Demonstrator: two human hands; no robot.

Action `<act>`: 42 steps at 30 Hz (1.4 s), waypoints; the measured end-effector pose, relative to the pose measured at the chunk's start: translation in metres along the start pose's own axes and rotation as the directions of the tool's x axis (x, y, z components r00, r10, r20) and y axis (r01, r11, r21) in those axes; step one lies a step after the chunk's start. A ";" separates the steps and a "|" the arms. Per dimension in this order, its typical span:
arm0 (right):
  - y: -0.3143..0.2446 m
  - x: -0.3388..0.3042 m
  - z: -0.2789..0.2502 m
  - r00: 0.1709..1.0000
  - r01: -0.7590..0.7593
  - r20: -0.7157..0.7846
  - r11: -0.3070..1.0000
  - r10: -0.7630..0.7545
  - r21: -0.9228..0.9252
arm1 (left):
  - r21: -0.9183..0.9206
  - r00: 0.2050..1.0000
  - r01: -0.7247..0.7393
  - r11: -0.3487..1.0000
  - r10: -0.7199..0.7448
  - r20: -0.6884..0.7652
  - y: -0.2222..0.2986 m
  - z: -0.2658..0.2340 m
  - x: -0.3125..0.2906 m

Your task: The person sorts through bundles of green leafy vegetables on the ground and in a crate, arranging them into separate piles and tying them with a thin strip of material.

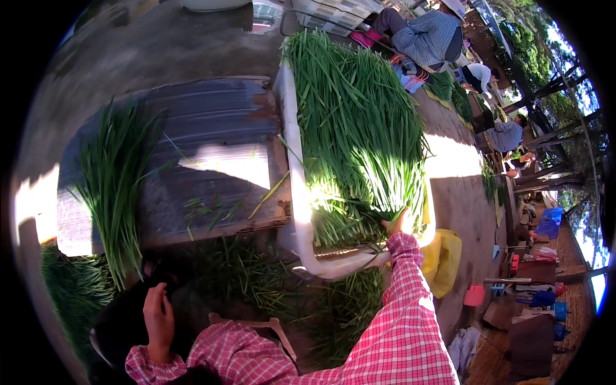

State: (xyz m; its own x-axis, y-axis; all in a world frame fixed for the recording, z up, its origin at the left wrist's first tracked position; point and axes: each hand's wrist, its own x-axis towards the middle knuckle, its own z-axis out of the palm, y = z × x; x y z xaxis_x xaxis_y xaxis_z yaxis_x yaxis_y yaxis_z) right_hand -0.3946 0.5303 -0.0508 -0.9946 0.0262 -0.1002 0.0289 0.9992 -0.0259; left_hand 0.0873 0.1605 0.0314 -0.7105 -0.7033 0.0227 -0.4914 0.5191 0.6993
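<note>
A white tub (293, 122) is heaped with long green garlic chives (353, 96), their pale stem ends toward me. At its near right corner my right hand (401, 223) grips a bunch by the stems. The thumb lies across them, and the other fingers are mostly hidden. My left hand (158, 317) is raised by my dark-clad knee, empty, its fingers loosely bent and slightly apart. Just beyond it, a loose bunch of chives (115, 173) lies over the left end of a low wooden board (212, 128), stem ends hanging past the near edge.
Cut leaves and more chives (256, 276) litter the shaded ground below the board. A yellow bag (443, 260) stands right of the tub, with a pink container (473, 295) farther right. Several people work at the upper right, one in a checked shirt (430, 38) nearest. White crates (330, 14) stand behind the tub.
</note>
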 end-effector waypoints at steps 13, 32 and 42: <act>0.013 0.016 -0.004 0.997 0.074 0.019 0.983 -0.078 0.171 | -0.033 1.000 0.003 0.999 -0.003 0.001 0.002 -0.006 0.002; -0.035 0.008 -0.101 0.968 0.235 0.125 0.961 -0.217 -0.149 | -0.153 0.995 0.004 0.988 -0.018 -0.094 0.001 -0.008 0.005; -0.091 -0.021 -0.172 0.925 0.219 0.363 0.937 -0.110 -0.274 | -0.152 0.994 -0.002 0.988 -0.015 -0.110 0.006 -0.005 0.007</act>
State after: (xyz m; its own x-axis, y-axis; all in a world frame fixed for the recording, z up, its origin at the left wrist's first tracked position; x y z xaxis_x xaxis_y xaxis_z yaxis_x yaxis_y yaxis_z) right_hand -0.3933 0.4441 0.1245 -0.8876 -0.0961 -0.4504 -0.2176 0.9495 0.2262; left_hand 0.0818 0.1563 0.0389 -0.6434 -0.7601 0.0906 -0.4081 0.4407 0.7995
